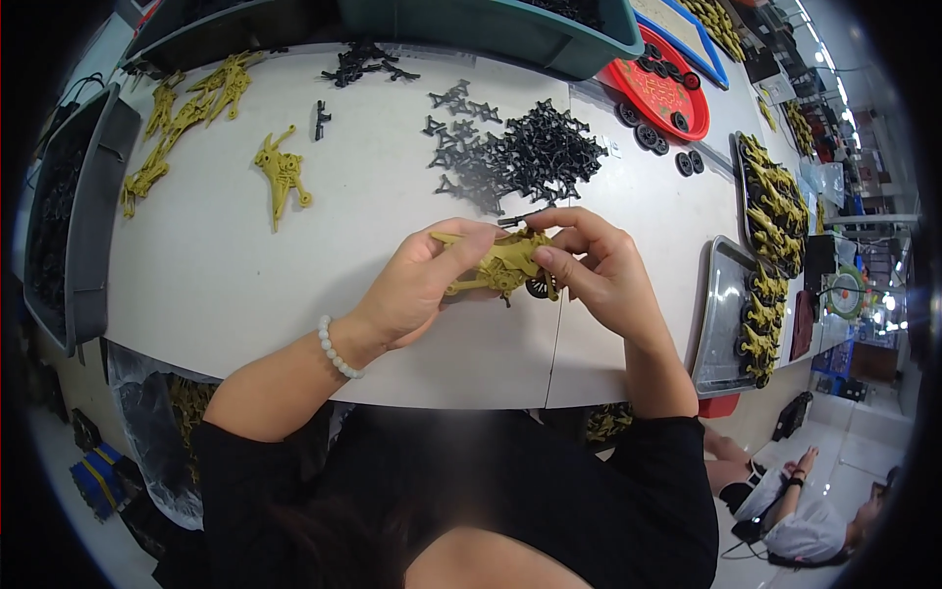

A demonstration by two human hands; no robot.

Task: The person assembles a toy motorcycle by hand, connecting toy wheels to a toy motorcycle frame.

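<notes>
White table (245,265) fills the view. Pile of black parts (530,152) at 12 o'clock, metal tray (716,314) at 3, loose yellow frame (282,175) at 10. Dead center: left hand (422,280) and right hand (594,265) both pinch-grasping yellow toy motorcycle (500,265), small black wheel (538,287) underneath.

White table (245,285) carries the work. A pile of small black plastic parts (535,152) lies near the middle, toward the far edge. Yellow toy frames (191,108) are scattered by the far left corner, one single frame (282,175) apart from them. A grey bin (93,221) sits on the left edge. A metal tray (721,304) of assembled yellow pieces sits at the right edge; a red tray (667,93) with black wheels sits at the far right.
</notes>
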